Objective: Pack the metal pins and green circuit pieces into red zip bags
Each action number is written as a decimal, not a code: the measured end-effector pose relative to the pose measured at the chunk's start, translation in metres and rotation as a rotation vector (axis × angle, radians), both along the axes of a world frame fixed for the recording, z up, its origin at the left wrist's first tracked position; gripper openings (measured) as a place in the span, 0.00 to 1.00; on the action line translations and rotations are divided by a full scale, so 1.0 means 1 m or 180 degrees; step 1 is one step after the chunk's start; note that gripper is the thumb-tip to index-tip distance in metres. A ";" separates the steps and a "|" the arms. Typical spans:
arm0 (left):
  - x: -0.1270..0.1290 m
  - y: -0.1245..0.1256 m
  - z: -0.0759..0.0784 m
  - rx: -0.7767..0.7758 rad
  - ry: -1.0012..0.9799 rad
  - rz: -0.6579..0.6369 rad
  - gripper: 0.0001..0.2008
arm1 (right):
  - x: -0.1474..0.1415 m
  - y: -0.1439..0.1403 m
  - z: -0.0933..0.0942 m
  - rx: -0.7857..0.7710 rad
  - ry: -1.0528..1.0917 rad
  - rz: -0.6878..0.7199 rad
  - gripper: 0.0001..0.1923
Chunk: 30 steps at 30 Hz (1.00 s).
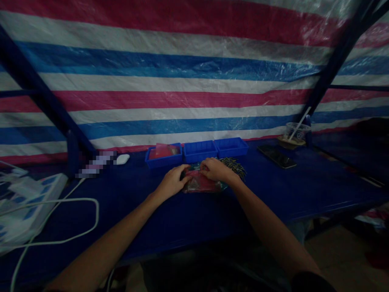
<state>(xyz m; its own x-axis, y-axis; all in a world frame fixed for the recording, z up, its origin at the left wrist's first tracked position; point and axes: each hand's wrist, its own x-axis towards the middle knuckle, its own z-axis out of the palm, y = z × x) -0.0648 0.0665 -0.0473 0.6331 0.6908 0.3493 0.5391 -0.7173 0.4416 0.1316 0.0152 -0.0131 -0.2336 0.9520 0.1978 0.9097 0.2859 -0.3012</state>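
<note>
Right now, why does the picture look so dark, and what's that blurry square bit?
Head view: dim light dulls the dark blue table; the striped plastic tarp shows faint glare; a pixelated patch hides something; both hands on the crinkly red plastic bag look soft.

Both arms stretched fwd, forearms converging; left hand [173, 181] & right hand [216, 169] palms down, fingers curled, close together.

I am pressing my left hand [174, 181] and right hand [216, 169] onto a reddish plastic bag [201, 184] lying on the blue bench [304, 186], just before three blue trays [199, 151].
</note>
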 end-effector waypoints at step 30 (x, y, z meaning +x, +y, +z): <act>-0.007 -0.004 0.034 -0.4513 -0.2525 0.0091 0.10 | -0.033 -0.024 0.018 0.1343 0.0315 0.1121 0.06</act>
